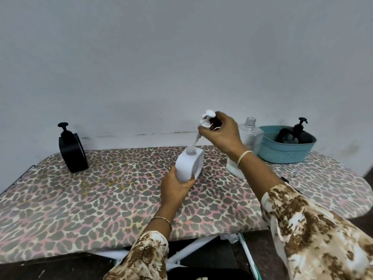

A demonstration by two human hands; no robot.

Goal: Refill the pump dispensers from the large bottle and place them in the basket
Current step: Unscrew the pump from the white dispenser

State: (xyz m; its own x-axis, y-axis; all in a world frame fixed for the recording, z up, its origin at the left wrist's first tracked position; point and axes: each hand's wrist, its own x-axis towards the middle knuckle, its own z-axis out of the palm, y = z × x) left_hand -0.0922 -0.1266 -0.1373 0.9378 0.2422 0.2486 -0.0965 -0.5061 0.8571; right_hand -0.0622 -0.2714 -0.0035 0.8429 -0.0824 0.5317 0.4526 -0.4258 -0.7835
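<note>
The tabletop (101, 199) wears a leopard print in grey, pink and cream. On it stand a white dispenser (188, 166), a black dispenser (73, 151) and a teal basket (282, 150). Sleeves (314, 235) are mottled brown and cream.

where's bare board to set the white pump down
Free: the wide stretch of board between the black dispenser and the white dispenser; also the near edge. Crowded: back right, where the clear bottle stands beside the basket.

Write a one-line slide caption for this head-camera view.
Left hand steadies white dispenser; right hand holds its pump above the neck.
</note>
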